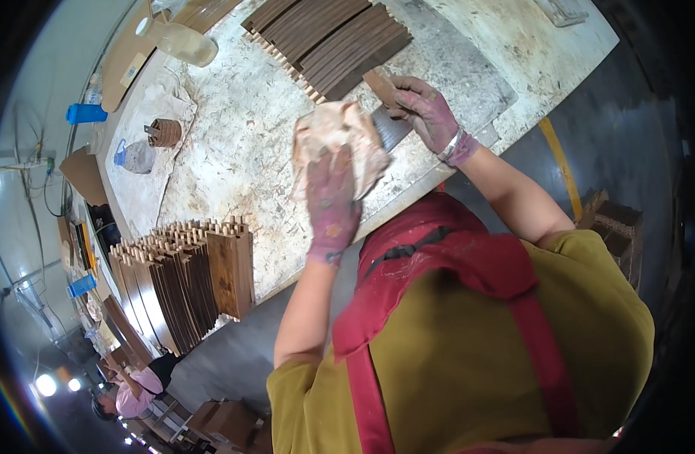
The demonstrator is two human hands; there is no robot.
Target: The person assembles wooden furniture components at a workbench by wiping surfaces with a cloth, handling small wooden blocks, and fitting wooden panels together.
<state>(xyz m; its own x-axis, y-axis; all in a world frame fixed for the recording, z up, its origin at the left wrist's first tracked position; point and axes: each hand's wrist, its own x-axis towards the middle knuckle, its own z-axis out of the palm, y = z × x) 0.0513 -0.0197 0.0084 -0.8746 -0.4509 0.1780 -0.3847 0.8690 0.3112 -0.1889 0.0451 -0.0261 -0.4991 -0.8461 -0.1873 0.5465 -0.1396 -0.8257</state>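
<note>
1. While pressed flat under the left hand (332, 200) in its stained purple glove, crumpled pale beige cloth (336, 140) lying over one end of a dark brown wooden slat (389, 125).
2. Fingers of the left hand spread over the cloth, palm down, bearing on it rather than clenched around it.
3. Right hand (427, 113), also in a purple glove, closed on the far end of the same slat, fingers curled over its edge, a pale band at the wrist.
4. Slat resting on the scuffed, whitish desk (242, 151), near its front edge, just in front of the person's red apron.
5. Beyond the hands, a row of dark brown curved wooden slats (328, 41) laid side by side with pale dowel ends showing.
6. Toward the left front corner of the desk, a second batch of brown wooden slats with pale dowel pegs (185, 284), stood leaning together.
7. Further left on the desk, a small brown round container (164, 132) and a clear bag with a blue tie (136, 157).
8. At lower left, well apart, another person in a pink top (132, 393).
</note>
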